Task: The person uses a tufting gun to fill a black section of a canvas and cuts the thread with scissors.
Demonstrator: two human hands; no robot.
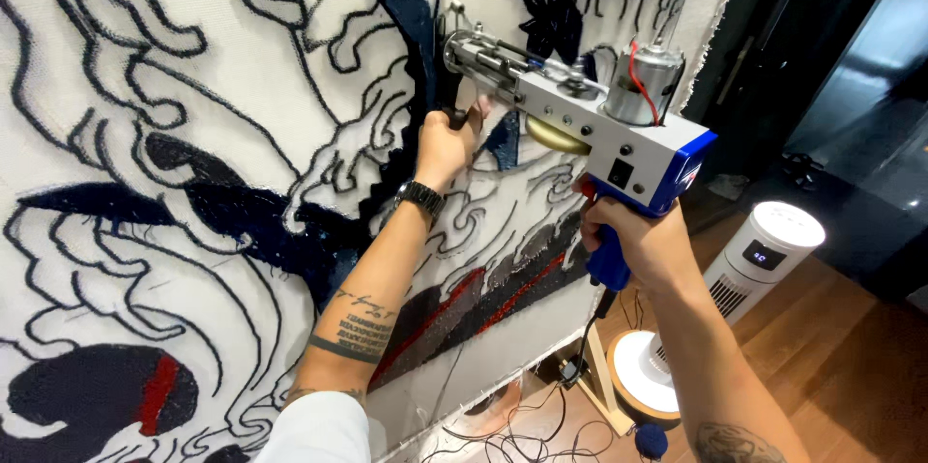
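Head view shows both hands up against a big white cloth (145,231) that stands upright and is drawn all over with dark blue and black swirly lines. Some parts of the cloth are filled in with dark blue, grey and red yarn. The person holds a tufting gun (580,115) between the two hands, with its metal tip pressed on the cloth near a dark blue patch. The right hand (643,245) is closed tight around the blue grip at the back of the gun, under the white box part. The left hand (447,146) is closed in a fist around the small black handle near the front of the gun, and its knuckles are close to the cloth. A black watch (419,197) sits on the left wrist, and the left arm has a tattoo. A round silver motor with a red wire sits on top of the gun. A black cord hangs down from the blue grip to the wooden floor (831,357). A tall white fan (764,255) stands on the floor to the right, near loose cords.
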